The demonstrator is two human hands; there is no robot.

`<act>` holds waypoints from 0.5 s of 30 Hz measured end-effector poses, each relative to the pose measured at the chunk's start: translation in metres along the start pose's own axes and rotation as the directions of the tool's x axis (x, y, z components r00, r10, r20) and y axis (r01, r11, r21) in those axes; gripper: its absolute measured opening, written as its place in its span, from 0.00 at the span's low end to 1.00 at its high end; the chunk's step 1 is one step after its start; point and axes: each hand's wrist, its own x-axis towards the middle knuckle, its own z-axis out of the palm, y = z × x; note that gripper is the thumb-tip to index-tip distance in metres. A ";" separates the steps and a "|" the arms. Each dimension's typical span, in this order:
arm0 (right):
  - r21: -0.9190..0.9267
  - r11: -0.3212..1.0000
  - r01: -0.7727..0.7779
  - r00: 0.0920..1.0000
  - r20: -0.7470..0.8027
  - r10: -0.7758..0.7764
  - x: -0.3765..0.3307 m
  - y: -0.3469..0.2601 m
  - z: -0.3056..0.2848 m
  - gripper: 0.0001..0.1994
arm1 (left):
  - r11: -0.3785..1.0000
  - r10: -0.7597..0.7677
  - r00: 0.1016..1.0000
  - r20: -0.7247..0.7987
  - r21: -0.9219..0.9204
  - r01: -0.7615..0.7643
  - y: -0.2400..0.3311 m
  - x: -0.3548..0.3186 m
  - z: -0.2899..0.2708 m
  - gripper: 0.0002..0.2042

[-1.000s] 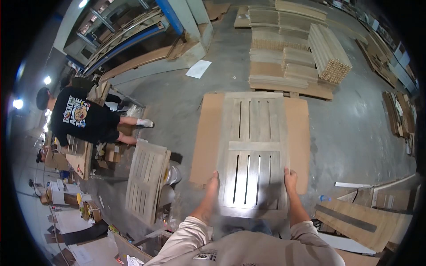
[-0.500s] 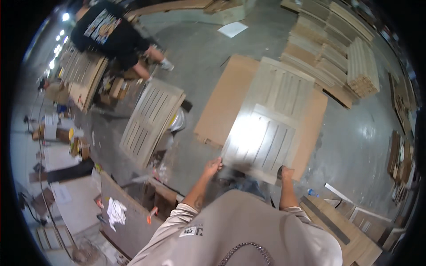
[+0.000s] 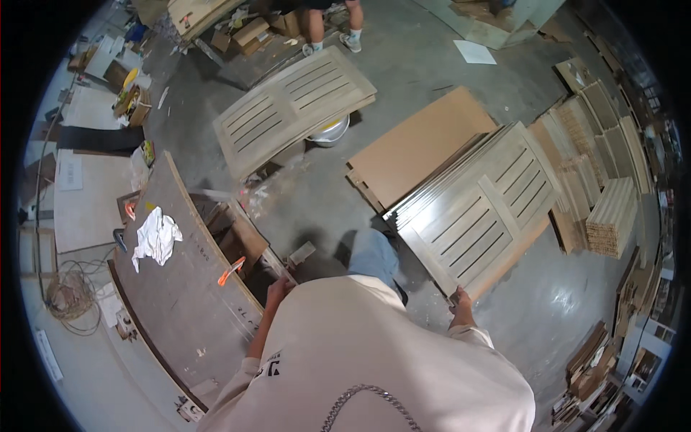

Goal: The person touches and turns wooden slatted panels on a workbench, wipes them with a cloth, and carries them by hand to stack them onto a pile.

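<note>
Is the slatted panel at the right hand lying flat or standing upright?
Lying flat. The slatted panel shows its broad face upward on a stack; the right hand touches its near corner.

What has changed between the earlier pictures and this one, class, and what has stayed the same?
The left hand has come away from the slatted panel and moved left, toward the grey-brown board. The view has swung to the person's left. The right hand stays at the panel's near end, and the white cloth still lies on the board.
</note>
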 end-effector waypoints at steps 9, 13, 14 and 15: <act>-0.462 0.883 0.079 0.978 -0.135 -0.158 0.030 0.011 0.030 0.27 | 0.968 0.249 0.939 0.236 -0.068 -0.240 -0.006 0.060 -0.027 0.23; -0.933 -0.281 0.225 0.820 0.337 -0.463 -0.008 0.036 0.127 0.31 | 0.986 -0.068 0.993 0.096 -0.148 0.082 0.086 0.096 -0.036 0.23; -0.778 -0.524 0.347 0.808 0.532 -0.254 -0.048 0.022 0.185 0.28 | 0.985 -0.080 0.996 0.045 -0.151 0.086 0.089 0.107 -0.056 0.23; -0.857 0.133 0.498 0.866 0.485 -0.123 -0.020 0.026 0.211 0.27 | 0.981 -0.094 0.995 0.020 -0.171 0.096 0.108 0.130 -0.053 0.23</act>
